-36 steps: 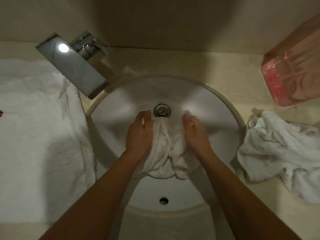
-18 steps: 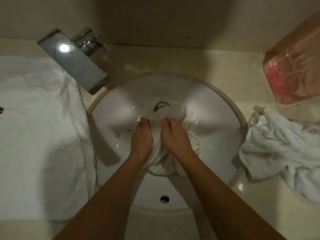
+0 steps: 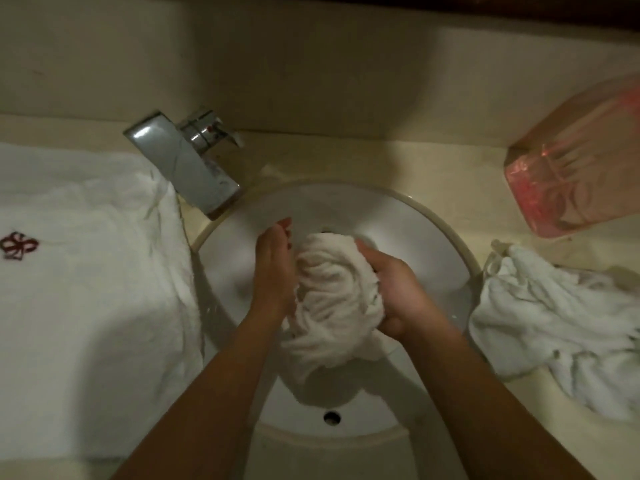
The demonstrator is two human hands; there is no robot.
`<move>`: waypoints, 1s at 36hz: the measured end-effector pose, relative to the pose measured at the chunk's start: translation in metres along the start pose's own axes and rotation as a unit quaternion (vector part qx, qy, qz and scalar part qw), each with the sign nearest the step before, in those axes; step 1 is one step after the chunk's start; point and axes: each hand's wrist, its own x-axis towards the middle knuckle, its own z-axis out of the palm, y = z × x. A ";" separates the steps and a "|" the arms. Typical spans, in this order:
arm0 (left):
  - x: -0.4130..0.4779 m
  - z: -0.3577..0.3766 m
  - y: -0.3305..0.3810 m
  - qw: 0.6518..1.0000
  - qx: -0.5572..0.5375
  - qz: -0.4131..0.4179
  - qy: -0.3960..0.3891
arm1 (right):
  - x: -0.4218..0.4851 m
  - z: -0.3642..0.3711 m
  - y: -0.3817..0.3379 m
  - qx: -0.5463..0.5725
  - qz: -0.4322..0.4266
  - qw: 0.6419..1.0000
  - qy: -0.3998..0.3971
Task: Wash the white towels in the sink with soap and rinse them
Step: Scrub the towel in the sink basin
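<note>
A wet white towel (image 3: 332,299) is bunched into a thick wad above the middle of the round white sink (image 3: 436,233). My right hand (image 3: 398,292) grips its right side with curled fingers. My left hand (image 3: 275,268) lies against its left side, fingers fairly straight and pointing away from me. The drain is hidden behind the towel. A second crumpled white towel (image 3: 554,323) lies on the counter right of the basin. A chrome tap (image 3: 188,164) stands at the sink's back left; no water runs from it.
A large white towel (image 3: 90,296) with a red embroidered mark covers the counter left of the sink. A clear pink container (image 3: 578,181) stands at the back right near the wall. The overflow hole (image 3: 332,417) shows at the basin's near side.
The towel has been gathered off the basin floor into a raised wad between both hands. The camera view has shifted, so the sink sits lower in the frame.
</note>
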 end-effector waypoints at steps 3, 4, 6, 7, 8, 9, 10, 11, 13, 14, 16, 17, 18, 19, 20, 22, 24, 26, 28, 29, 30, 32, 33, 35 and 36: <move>0.000 0.011 0.012 0.985 -0.092 -0.111 -0.095 | -0.014 -0.006 -0.015 0.087 0.021 0.994 -0.065; -0.007 0.016 0.018 0.969 -0.125 -0.169 -0.127 | -0.016 -0.009 -0.018 0.109 0.025 0.991 -0.075; -0.021 0.025 0.025 0.945 -0.143 -0.214 -0.200 | -0.014 -0.018 -0.022 0.121 0.016 0.991 -0.056; -0.027 0.029 0.025 0.942 -0.141 -0.229 -0.203 | -0.011 -0.023 -0.023 0.129 0.010 0.990 -0.053; -0.031 0.029 0.021 0.943 -0.136 -0.238 -0.192 | -0.007 -0.029 -0.022 0.136 0.004 0.990 -0.045; -0.032 0.025 0.020 0.944 -0.135 -0.243 -0.179 | -0.002 -0.036 -0.021 0.135 -0.008 0.990 -0.033; -0.032 0.019 0.015 0.949 -0.122 -0.242 -0.162 | 0.001 -0.043 -0.018 0.103 -0.028 0.994 -0.014; -0.030 0.012 0.009 0.956 -0.108 -0.232 -0.142 | 0.006 -0.052 -0.016 0.027 -0.059 0.998 0.024; -0.023 -0.003 0.003 0.971 -0.069 -0.210 -0.091 | 0.017 -0.070 -0.011 -0.193 -0.132 0.965 0.119; -0.019 -0.010 0.000 0.978 -0.031 -0.194 -0.062 | 0.022 -0.077 -0.007 -0.306 -0.151 0.927 0.153; -0.010 -0.021 -0.004 0.985 0.052 -0.164 -0.035 | 0.030 -0.088 0.002 -0.445 -0.168 0.860 0.187; -0.009 -0.024 0.001 0.985 0.079 -0.151 -0.026 | 0.035 -0.091 0.007 -0.475 -0.176 0.838 0.201; -0.008 -0.026 0.005 0.985 0.105 -0.138 -0.015 | 0.038 -0.091 0.012 -0.490 -0.187 0.824 0.216; -0.009 -0.027 0.009 0.983 0.139 -0.117 -0.005 | 0.040 -0.089 0.016 -0.495 -0.198 0.813 0.232; -0.011 -0.025 0.012 0.979 0.185 -0.086 0.002 | 0.042 -0.085 0.020 -0.495 -0.210 0.806 0.248; -0.018 -0.016 0.018 0.963 0.268 -0.011 -0.008 | 0.044 -0.070 0.030 -0.484 -0.238 0.800 0.264; -0.022 0.005 0.016 0.948 0.314 0.036 -0.043 | 0.044 -0.050 0.039 -0.423 -0.246 0.835 0.250; -0.026 0.029 0.007 0.949 0.303 0.040 -0.073 | 0.045 -0.025 0.047 -0.324 -0.191 0.905 0.200; -0.030 0.049 -0.003 0.959 0.278 0.013 -0.056 | 0.046 -0.007 0.054 -0.240 -0.111 0.950 0.167; -0.031 0.055 -0.008 0.961 0.272 -0.006 -0.041 | 0.047 -0.003 0.057 -0.212 -0.094 0.959 0.162; -0.031 0.060 -0.012 0.963 0.267 -0.026 -0.029 | 0.050 -0.002 0.059 -0.189 -0.095 0.963 0.167; -0.028 0.064 -0.015 0.966 0.251 -0.054 -0.023 | 0.057 -0.004 0.058 -0.144 -0.106 0.965 0.192; -0.025 0.066 -0.015 0.968 0.241 -0.060 -0.024 | 0.064 -0.007 0.055 -0.119 -0.107 0.965 0.209; -0.025 0.069 -0.015 0.972 0.225 -0.058 -0.031 | 0.073 -0.010 0.047 -0.070 -0.107 0.964 0.233; -0.027 0.068 -0.015 0.973 0.223 -0.051 -0.031 | 0.073 -0.008 0.042 -0.061 -0.108 0.963 0.239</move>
